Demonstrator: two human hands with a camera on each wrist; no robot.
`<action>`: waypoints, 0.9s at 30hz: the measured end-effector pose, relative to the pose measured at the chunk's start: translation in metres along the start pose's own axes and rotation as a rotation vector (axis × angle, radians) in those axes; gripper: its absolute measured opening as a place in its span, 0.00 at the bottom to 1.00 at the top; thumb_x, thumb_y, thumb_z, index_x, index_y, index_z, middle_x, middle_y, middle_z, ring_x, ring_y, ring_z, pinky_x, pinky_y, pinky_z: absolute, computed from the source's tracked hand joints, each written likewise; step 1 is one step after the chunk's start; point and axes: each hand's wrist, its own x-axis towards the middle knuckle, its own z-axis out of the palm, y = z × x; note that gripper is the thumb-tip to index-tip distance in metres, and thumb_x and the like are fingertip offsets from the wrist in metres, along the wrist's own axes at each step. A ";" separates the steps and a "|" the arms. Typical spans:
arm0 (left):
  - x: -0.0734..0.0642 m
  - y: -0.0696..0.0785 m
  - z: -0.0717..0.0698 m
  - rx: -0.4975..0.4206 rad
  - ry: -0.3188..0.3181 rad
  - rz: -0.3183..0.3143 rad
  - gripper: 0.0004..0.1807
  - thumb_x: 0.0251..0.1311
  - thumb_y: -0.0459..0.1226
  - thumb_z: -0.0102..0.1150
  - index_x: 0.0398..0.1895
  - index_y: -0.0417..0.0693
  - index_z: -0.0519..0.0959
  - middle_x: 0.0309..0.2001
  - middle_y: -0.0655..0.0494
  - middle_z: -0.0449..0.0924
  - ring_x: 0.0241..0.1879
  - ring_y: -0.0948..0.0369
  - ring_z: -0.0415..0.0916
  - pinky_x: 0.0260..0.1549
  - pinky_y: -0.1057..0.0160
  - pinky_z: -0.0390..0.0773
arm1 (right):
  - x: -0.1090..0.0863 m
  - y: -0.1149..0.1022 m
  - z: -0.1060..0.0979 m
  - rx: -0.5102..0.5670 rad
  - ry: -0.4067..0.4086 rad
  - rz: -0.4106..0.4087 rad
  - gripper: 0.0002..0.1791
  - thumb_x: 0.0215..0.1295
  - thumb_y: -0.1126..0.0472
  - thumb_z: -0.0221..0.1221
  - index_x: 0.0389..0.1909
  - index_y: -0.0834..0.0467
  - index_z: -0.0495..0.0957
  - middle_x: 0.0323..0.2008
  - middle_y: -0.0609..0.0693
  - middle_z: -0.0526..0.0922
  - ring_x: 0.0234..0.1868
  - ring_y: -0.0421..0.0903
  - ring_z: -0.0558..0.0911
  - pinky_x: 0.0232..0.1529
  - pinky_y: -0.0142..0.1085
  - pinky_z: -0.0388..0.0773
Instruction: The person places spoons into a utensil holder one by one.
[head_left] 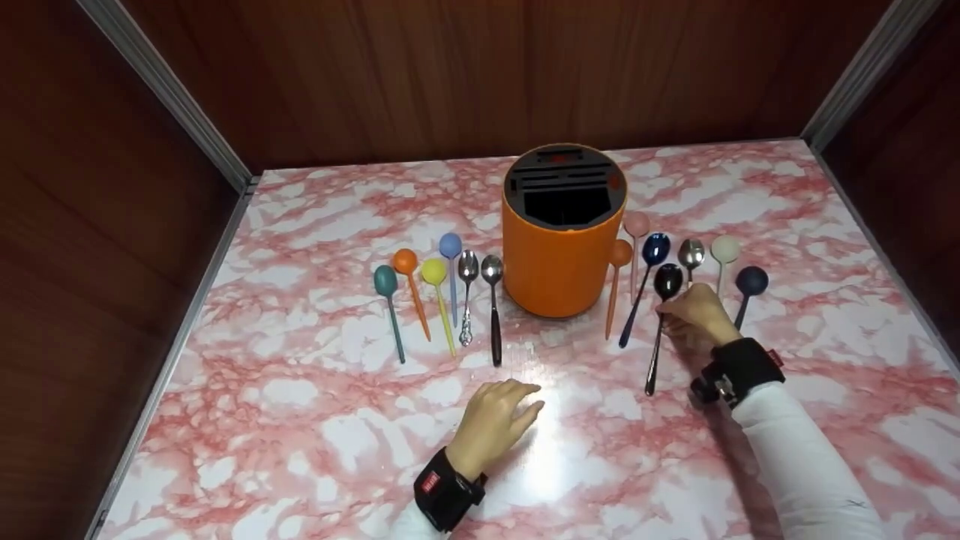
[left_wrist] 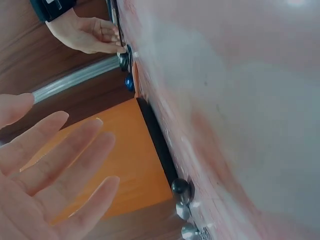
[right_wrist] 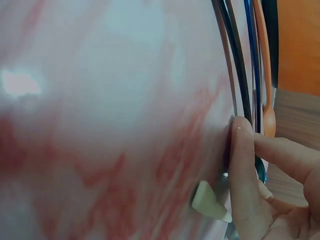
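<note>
My right hand (head_left: 697, 309) pinches a black spoon (head_left: 667, 280) just below its bowl, between thumb and finger. In the right wrist view the spoon's dark handle (right_wrist: 236, 55) runs up from the fingertips. A silver spoon (head_left: 691, 253) lies behind that hand, its handle partly hidden. Beside it are a cream spoon (head_left: 725, 247) and a dark navy spoon (head_left: 751, 280). My left hand (head_left: 491, 424) is held apart from everything, nearer the front, its fingers loosely extended. An orange cylindrical utensil holder (head_left: 559, 270) with a black slotted top stands between the spoon groups.
Left of the holder lie several spoons, among them a teal one (head_left: 385, 280), a yellow one (head_left: 434, 272) and a dark-handled one (head_left: 496, 337). Close on its right are a brown-orange spoon (head_left: 620, 253) and a shiny blue one (head_left: 656, 248). Wooden panels (head_left: 450, 75) border the marbled table (head_left: 315, 465).
</note>
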 end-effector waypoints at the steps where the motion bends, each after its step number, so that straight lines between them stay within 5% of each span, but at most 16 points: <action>1: 0.001 0.000 -0.001 -0.011 -0.020 -0.002 0.09 0.62 0.36 0.62 0.41 0.39 0.84 0.37 0.52 0.85 0.38 0.57 0.82 0.40 0.62 0.80 | 0.000 0.000 0.001 0.005 0.000 0.003 0.06 0.61 0.72 0.57 0.27 0.72 0.74 0.13 0.48 0.79 0.15 0.39 0.80 0.22 0.31 0.83; 10: 0.007 -0.002 0.001 -0.043 -0.093 0.041 0.09 0.62 0.36 0.62 0.40 0.40 0.84 0.37 0.53 0.85 0.38 0.60 0.82 0.40 0.66 0.79 | 0.000 0.002 -0.001 0.078 -0.010 0.066 0.06 0.61 0.71 0.56 0.26 0.69 0.76 0.14 0.48 0.80 0.17 0.39 0.81 0.25 0.31 0.84; 16: 0.007 -0.003 0.004 -0.060 -0.124 0.034 0.08 0.63 0.36 0.62 0.40 0.40 0.84 0.37 0.53 0.85 0.38 0.60 0.82 0.41 0.65 0.80 | -0.001 0.004 -0.001 0.231 -0.026 0.087 0.06 0.64 0.71 0.55 0.28 0.68 0.76 0.16 0.49 0.80 0.19 0.40 0.83 0.29 0.31 0.84; 27: 0.010 -0.002 0.001 -0.095 -0.149 -0.008 0.09 0.63 0.36 0.60 0.39 0.39 0.85 0.36 0.51 0.85 0.37 0.59 0.82 0.42 0.63 0.80 | -0.002 0.012 -0.001 0.287 -0.035 0.087 0.05 0.66 0.70 0.55 0.37 0.70 0.73 0.21 0.47 0.80 0.24 0.38 0.82 0.35 0.30 0.84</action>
